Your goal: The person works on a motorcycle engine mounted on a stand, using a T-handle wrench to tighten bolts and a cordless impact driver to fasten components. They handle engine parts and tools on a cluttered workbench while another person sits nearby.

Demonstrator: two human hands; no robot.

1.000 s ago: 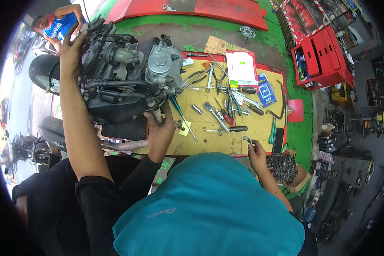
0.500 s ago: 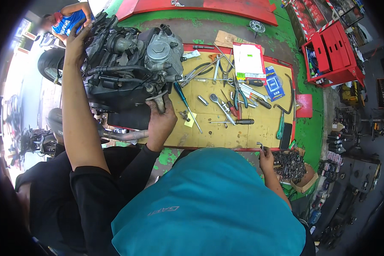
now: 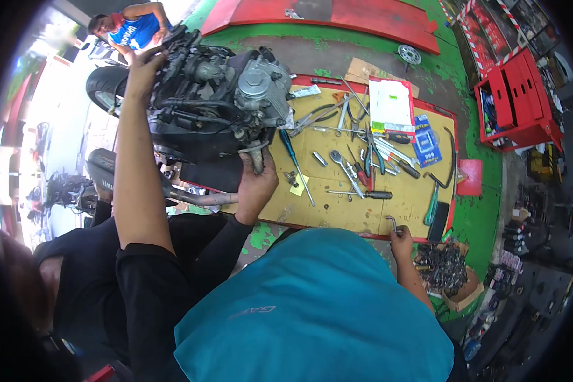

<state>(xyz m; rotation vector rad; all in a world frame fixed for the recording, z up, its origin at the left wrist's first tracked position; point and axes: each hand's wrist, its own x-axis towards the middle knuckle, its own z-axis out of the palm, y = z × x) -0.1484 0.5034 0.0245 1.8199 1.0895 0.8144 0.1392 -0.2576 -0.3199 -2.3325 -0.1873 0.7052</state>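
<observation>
My left arm, bare below a black sleeve, reaches up to the motorcycle engine (image 3: 258, 95) standing on the left of the bench. My left hand (image 3: 146, 69) is closed on the engine's far left edge, its fingertips partly hidden. A co-worker's hand (image 3: 260, 188), in a long black sleeve, grips a pale metal fitting at the engine's near right side. By the bench's front edge, my right hand (image 3: 398, 237) is closed around a bent metal L-shaped wrench (image 3: 391, 222). Its short end sticks out over the edge.
Screwdrivers, pliers, a ratchet (image 3: 344, 169) and spanners lie on the cardboard-covered bench (image 3: 286, 213), beside a white sheet (image 3: 389, 102). An exhaust pipe (image 3: 210, 199) crosses below the engine. A box of small parts (image 3: 445, 267) sits near my right arm. A person in blue (image 3: 137, 32) is beyond.
The view has shifted, so the bench and engine appear further right and lower. More of the L-shaped wrench shows in my right hand. Both my hands keep their holds.
</observation>
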